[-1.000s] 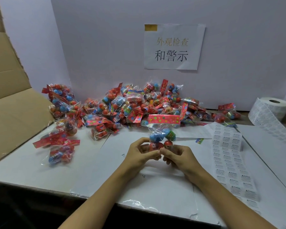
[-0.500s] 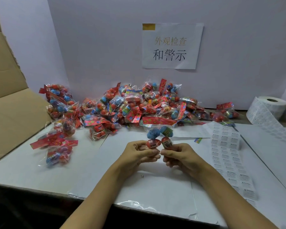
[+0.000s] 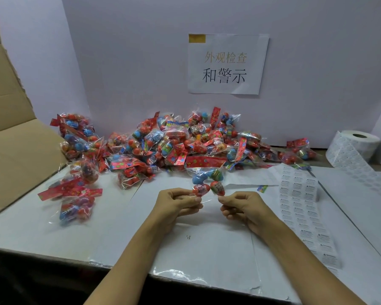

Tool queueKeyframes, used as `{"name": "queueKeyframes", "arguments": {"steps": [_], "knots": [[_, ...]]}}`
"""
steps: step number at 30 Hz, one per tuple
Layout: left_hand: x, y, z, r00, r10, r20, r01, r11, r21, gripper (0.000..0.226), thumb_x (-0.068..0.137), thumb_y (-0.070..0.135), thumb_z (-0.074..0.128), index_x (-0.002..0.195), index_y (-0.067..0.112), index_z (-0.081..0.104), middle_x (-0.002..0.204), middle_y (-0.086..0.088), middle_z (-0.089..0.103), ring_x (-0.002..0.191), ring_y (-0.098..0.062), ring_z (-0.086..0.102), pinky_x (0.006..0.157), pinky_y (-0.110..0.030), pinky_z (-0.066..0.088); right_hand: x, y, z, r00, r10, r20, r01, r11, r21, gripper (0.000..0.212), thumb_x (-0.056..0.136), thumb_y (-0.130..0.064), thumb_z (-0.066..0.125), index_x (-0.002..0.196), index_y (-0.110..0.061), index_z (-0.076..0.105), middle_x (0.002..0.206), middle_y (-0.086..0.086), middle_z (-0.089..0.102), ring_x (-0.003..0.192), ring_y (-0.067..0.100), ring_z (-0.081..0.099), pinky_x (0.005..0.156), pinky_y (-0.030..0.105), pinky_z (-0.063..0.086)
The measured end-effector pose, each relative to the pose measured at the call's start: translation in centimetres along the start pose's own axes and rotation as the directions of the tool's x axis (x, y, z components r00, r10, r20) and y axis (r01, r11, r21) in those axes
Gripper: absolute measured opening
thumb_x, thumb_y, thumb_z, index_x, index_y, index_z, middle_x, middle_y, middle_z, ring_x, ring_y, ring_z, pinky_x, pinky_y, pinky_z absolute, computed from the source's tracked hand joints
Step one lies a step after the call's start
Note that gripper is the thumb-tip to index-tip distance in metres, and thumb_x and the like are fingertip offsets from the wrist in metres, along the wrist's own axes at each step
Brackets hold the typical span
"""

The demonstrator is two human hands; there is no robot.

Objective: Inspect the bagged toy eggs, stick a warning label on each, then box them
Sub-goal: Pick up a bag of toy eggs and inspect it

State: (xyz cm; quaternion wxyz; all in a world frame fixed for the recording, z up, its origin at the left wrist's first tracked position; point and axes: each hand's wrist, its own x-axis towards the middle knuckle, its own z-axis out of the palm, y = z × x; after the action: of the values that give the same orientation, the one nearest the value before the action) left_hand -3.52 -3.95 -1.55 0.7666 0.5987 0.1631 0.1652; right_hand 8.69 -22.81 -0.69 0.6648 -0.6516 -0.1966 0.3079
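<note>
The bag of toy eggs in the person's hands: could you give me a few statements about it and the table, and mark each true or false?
1. Both hands hold one bag of toy eggs by its lower edge. True: the left hand and the right hand each pinch a bottom corner.
2. The held bag's red header strip points toward the person. False: it is on the far end, toward the pile of bags.
3. The label roll stands at the table's left. False: it is at the far right.
4. A sheet of warning labels lies right of the hands. True.
5. The cardboard box is at the left. True.
</note>
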Motion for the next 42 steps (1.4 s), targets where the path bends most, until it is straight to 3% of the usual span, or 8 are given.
{"name": "queueKeyframes", "arguments": {"steps": [11, 15, 18, 21, 25, 29, 34, 42], "knots": [[0.1, -0.1, -0.5, 0.987, 0.017, 0.159, 0.008, 0.987, -0.158, 0.03, 0.079, 0.008, 0.079, 0.107, -0.001, 0.077, 0.112, -0.026, 0.074, 0.103, -0.038, 0.074, 0.081, -0.029, 0.061, 0.4, -0.1, -0.6, 0.998, -0.057, -0.006, 0.058, 0.989, 0.139, 0.016, 0.089, -0.014, 0.071, 0.082, -0.001, 0.077, 0.079, 0.019, 0.072, 0.065, 0.021, 0.071, 0.057, 0.026, 0.058], [0.4, -0.4, -0.6, 0.997, 0.057, 0.046, -0.049, 0.987, -0.151, 0.03, 0.089, -0.004, 0.07, 0.119, -0.007, 0.067, 0.107, -0.024, 0.075, 0.1, -0.037, 0.075, 0.079, -0.029, 0.061, 0.5, 0.5, 0.0, 0.986, 0.006, -0.165, 0.048, 0.945, 0.324, 0.021, 0.101, -0.009, 0.056, 0.095, 0.005, 0.071, 0.086, 0.02, 0.073, 0.075, 0.026, 0.075, 0.058, 0.031, 0.06], [0.3, -0.6, -0.3, 0.985, 0.166, -0.043, -0.168, 0.984, -0.055, 0.033, 0.085, -0.004, 0.076, 0.118, -0.003, 0.07, 0.1, -0.021, 0.077, 0.094, -0.036, 0.076, 0.078, -0.029, 0.061, 0.3, 1.0, 0.6, 0.97, -0.094, -0.224, 0.127, 0.982, 0.137, 0.028, 0.1, -0.03, 0.061, 0.104, -0.004, 0.071, 0.097, 0.011, 0.076, 0.088, 0.024, 0.076, 0.064, 0.033, 0.061], [-0.1, -1.1, 0.5, 0.964, 0.255, 0.072, -0.262, 0.958, 0.115, 0.039, 0.08, 0.001, 0.084, 0.117, 0.008, 0.075, 0.101, -0.013, 0.079, 0.098, -0.029, 0.076, 0.083, -0.029, 0.06, -0.3, 1.3, 1.4, 0.972, -0.218, -0.088, 0.212, 0.975, -0.071, 0.051, 0.081, -0.047, 0.072, 0.121, -0.015, 0.069, 0.116, 0.002, 0.074, 0.103, 0.015, 0.072, 0.078, 0.035, 0.062], [-0.6, -1.7, 1.3, 0.923, 0.228, 0.311, -0.32, 0.903, 0.286, 0.027, 0.08, 0.009, 0.086, 0.105, 0.015, 0.08, 0.1, -0.008, 0.079, 0.101, -0.021, 0.075, 0.09, -0.032, 0.059, -0.6, 1.4, 1.2, 0.953, -0.304, 0.01, 0.303, 0.942, -0.142, 0.038, 0.078, -0.03, 0.083, 0.113, -0.018, 0.073, 0.103, -0.002, 0.077, 0.1, 0.015, 0.072, 0.084, 0.03, 0.058], [-0.5, -1.4, 1.2, 0.935, 0.345, 0.083, -0.351, 0.858, 0.375, 0.027, 0.073, 0.023, 0.093, 0.079, 0.013, 0.068, 0.073, 0.0, 0.068, 0.069, -0.015, 0.064, 0.063, -0.034, 0.054, -0.7, 1.0, 1.2, 0.95, -0.308, 0.044, 0.305, 0.95, 0.06, 0.042, 0.079, -0.012, 0.079, 0.12, -0.009, 0.071, 0.115, 0.009, 0.075, 0.109, 0.025, 0.071, 0.08, 0.034, 0.06], [-0.7, -0.9, 1.1, 0.983, 0.093, 0.157, -0.123, 0.973, 0.196, 0.066, 0.061, 0.039, 0.097, 0.104, 0.0, 0.065, 0.087, -0.024, 0.071, 0.073, -0.033, 0.071, 0.065, -0.044, 0.062, -1.0, 0.3, 1.5, 0.974, -0.219, 0.066, 0.206, 0.966, 0.156, 0.03, 0.078, -0.029, 0.076, 0.104, -0.013, 0.077, 0.109, 0.013, 0.076, 0.095, 0.022, 0.074, 0.063, 0.026, 0.055], [-1.0, -0.7, 0.9, 0.958, 0.032, 0.285, -0.106, 0.963, 0.249, 0.031, 0.071, 0.033, 0.093, 0.088, 0.013, 0.078, 0.078, -0.014, 0.073, 0.069, -0.022, 0.07, 0.063, -0.03, 0.059, -1.0, 0.5, 1.8, 0.982, -0.128, 0.141, 0.104, 0.981, 0.166, 0.029, 0.078, -0.036, 0.078, 0.102, -0.019, 0.079, 0.095, 0.007, 0.071, 0.073, 0.012, 0.061, 0.053, 0.026, 0.041]]}}
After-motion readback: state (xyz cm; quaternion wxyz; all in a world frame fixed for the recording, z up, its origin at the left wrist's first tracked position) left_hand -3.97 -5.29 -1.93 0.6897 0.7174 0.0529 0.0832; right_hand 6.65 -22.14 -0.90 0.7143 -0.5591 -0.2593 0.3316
